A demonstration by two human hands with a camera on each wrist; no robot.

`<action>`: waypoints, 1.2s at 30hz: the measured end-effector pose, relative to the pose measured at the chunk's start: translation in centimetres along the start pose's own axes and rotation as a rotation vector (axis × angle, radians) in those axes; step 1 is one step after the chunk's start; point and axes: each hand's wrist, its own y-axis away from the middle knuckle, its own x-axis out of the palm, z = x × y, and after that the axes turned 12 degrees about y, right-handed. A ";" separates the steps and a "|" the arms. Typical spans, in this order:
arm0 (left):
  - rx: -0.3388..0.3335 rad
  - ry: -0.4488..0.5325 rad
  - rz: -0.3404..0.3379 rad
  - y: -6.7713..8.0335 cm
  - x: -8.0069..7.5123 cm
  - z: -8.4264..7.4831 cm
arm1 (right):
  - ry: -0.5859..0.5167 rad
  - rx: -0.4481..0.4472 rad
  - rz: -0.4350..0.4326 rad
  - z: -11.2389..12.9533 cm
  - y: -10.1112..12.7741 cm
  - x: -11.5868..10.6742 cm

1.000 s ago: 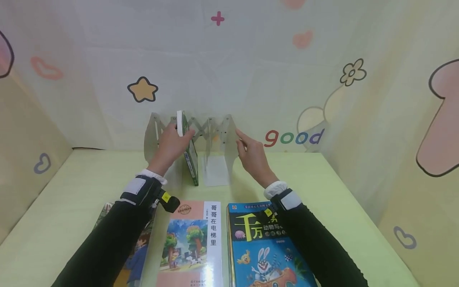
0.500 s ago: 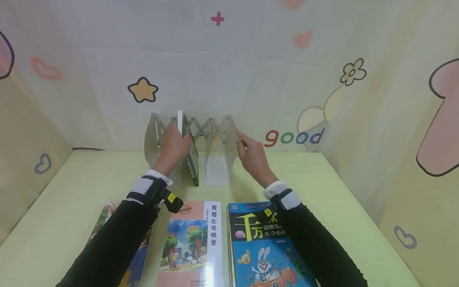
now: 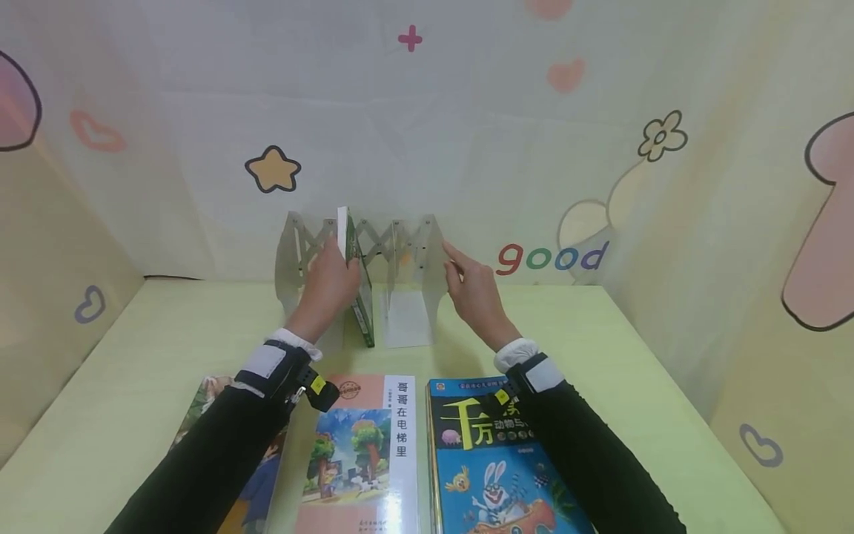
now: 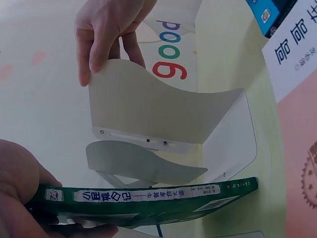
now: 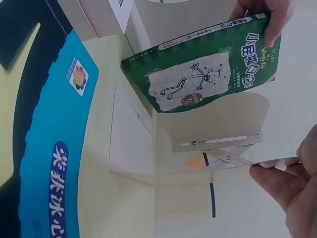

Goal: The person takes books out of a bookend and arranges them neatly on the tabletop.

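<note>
My left hand [image 3: 327, 285] grips a green comic-style book [image 5: 198, 74] by its upper part, thumb on the front cover. The book stands on edge, slightly tilted, among the plates of a pale metal expandable bookend [image 3: 437, 271] at the back of the table. In the left wrist view the green spine [image 4: 148, 198] faces the camera. At the bookend's right end, my right hand [image 3: 477, 297] pinches the upright plate [image 4: 143, 104] by its edge, fingers on either side. The left hand covers some of the bookend's left part.
In front lie a picture book [image 3: 230, 475] partly under the left sleeve, a pink book [image 3: 350, 445], and a stack with a blue cover [image 3: 507, 475] partly under the right sleeve. A patterned curtain [image 3: 427, 133] hangs behind the table.
The left hand has turned and shifted slightly right on the book, its thumb drawing in. The book and right hand stay nearly in place; the head view shifts slightly.
</note>
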 end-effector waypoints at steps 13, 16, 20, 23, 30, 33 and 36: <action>0.038 0.008 0.005 2.0 0.8 -0.1 | 0.010 -0.001 0.000 -0.4 0.0 0.0; 0.060 0.007 -0.007 2.6 1.0 0.0 | 0.005 -0.007 -0.001 -0.5 -0.1 0.1; 0.090 0.025 -0.025 3.7 1.5 0.3 | 0.001 -0.006 -0.001 -0.5 -0.1 0.2; 0.119 0.032 -0.033 4.4 1.9 0.6 | 0.001 -0.004 -0.003 -0.5 -0.2 0.2; 0.188 0.055 -0.041 5.9 2.5 1.2 | 0.005 0.005 0.000 -0.5 -0.4 0.3; 0.221 0.066 -0.042 6.4 2.7 1.6 | 0.003 0.012 0.004 -0.6 -0.5 0.3; 0.257 0.076 -0.042 7.0 2.8 2.0 | 0.003 0.012 0.004 -0.6 -0.5 0.3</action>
